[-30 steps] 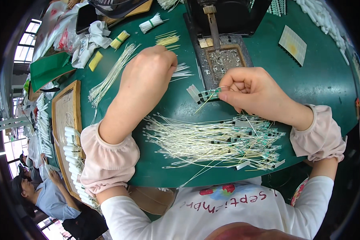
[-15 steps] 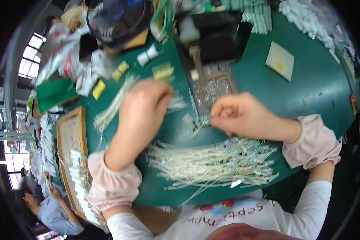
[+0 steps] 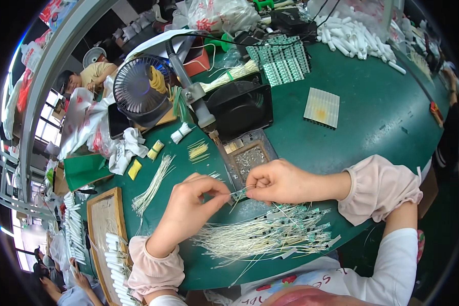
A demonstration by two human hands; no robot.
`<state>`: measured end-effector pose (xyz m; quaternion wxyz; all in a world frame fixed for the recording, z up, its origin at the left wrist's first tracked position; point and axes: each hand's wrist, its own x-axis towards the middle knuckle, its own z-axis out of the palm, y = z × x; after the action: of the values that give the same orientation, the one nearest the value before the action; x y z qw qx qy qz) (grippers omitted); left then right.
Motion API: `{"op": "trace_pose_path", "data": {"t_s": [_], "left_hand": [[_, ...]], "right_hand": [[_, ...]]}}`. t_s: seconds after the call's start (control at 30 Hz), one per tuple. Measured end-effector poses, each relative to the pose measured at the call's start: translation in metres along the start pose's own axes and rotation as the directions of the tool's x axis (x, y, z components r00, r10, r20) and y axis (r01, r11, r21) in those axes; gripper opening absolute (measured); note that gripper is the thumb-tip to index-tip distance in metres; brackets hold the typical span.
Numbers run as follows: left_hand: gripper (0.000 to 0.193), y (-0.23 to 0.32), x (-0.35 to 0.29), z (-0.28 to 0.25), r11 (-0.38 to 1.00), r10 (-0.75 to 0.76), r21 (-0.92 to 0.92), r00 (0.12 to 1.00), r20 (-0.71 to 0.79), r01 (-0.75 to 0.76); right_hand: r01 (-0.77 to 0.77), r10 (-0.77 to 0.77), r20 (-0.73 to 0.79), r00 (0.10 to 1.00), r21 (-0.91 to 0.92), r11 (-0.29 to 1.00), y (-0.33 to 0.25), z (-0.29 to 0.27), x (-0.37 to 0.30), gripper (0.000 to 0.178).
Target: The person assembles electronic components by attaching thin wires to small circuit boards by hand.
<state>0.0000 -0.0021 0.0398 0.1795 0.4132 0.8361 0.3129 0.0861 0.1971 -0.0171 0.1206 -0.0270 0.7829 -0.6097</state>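
My left hand (image 3: 196, 204) and my right hand (image 3: 278, 182) meet in front of the soldering tray, fingertips almost touching. Thumb and forefinger of the left are closed on a thin pale wire (image 3: 233, 194). The right one pinches a small green circuit board (image 3: 241, 195) with wires, mostly hidden by the fingers. Just beyond them a soldering iron (image 3: 206, 120) slants down over a tray (image 3: 274, 144) of metallic bits. Below my hands lies a wide heap of wired circuit boards (image 3: 260, 234).
A bundle of pale wires (image 3: 155, 186) and short yellow wires (image 3: 198, 151) lie left. Farther off stand a black fan (image 3: 137, 89), a sheet of green boards (image 3: 280, 58) and white tubes (image 3: 352, 38). A ridged pale block (image 3: 322, 107) sits right. People work at far left.
My left hand has moved from beside the loose wires toward my right hand and now pinches a wire there. My right hand has drawn slightly left and nearer. The head view has shifted.
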Motion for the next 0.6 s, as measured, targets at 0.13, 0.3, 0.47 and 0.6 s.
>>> {"op": "trace_pose_path", "data": {"t_s": [0.13, 0.3, 0.47, 0.6], "left_hand": [[0.009, 0.001, -0.009, 0.004, 0.989, -0.089, -0.116, 0.996, 0.026, 0.092], [0.009, -0.005, -0.012, 0.011, 0.986, -0.059, -0.157, 0.998, -0.021, 0.055], [0.006, -0.012, -0.007, 0.014, 0.968, -0.049, -0.245, 0.999, 0.001, 0.048], [0.007, -0.020, -0.006, 0.015, 0.957, 0.005, -0.291, 1.000, -0.019, -0.010]], "right_hand": [[0.046, -0.046, 0.004, 0.999, -0.043, 0.998, 0.001, 0.005, -0.003, 0.017], [0.038, -0.039, 0.004, 0.999, 0.016, 0.999, -0.002, 0.009, -0.007, 0.014], [0.034, -0.037, 0.024, 0.999, 0.090, 0.995, 0.008, 0.008, -0.003, 0.010], [0.016, -0.021, 0.027, 0.999, 0.168, 0.986, 0.002, 0.008, 0.001, 0.006]]}}
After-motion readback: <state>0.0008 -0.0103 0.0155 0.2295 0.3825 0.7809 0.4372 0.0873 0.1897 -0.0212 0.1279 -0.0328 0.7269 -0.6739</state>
